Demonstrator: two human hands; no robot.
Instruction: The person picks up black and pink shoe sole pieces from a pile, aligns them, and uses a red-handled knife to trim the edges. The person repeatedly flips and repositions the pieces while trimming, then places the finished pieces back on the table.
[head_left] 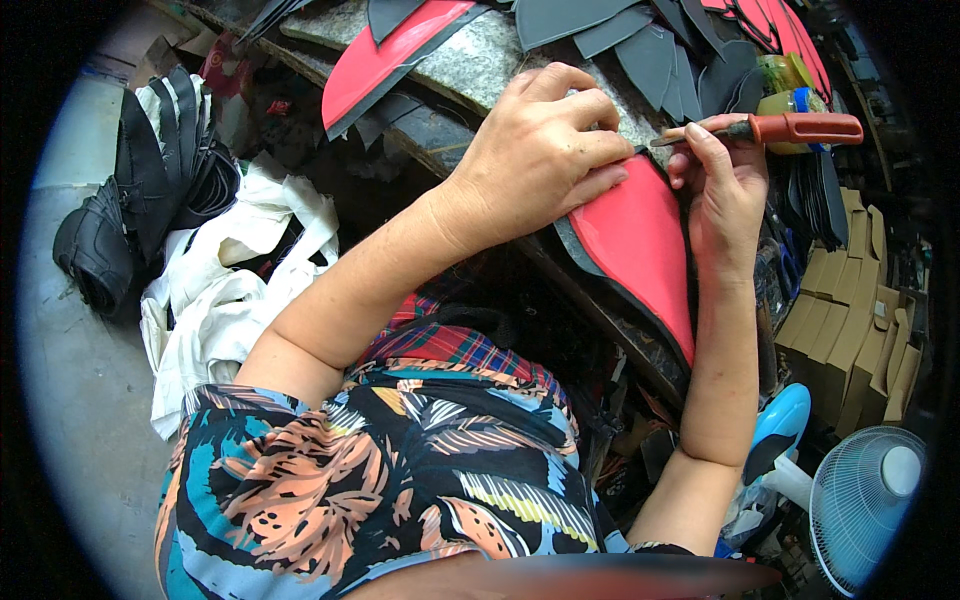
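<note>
My left hand (545, 150) is closed, its curled fingers on the top edge of a pointed red panel with a black border (640, 245). That panel slants down over the table's edge toward me, and it looks like a cut shoe or bag part. My right hand (725, 195) is closed round a slim tool with a red-orange handle (805, 128), perhaps an awl or small screwdriver. The handle points right, and the thin shaft points left toward the panel's upper edge, close to my left fingertips. Whether the tip touches the panel, I cannot tell.
On the worn table (455, 75) lie another red panel (400, 60) and several black pieces (625, 45). A yellow-labelled jar (785, 104) stands beyond my right hand. White cloth (225, 290) and black bundled pieces (105, 235) lie left; cardboard boxes (845, 310) and a fan (865, 510) stand right.
</note>
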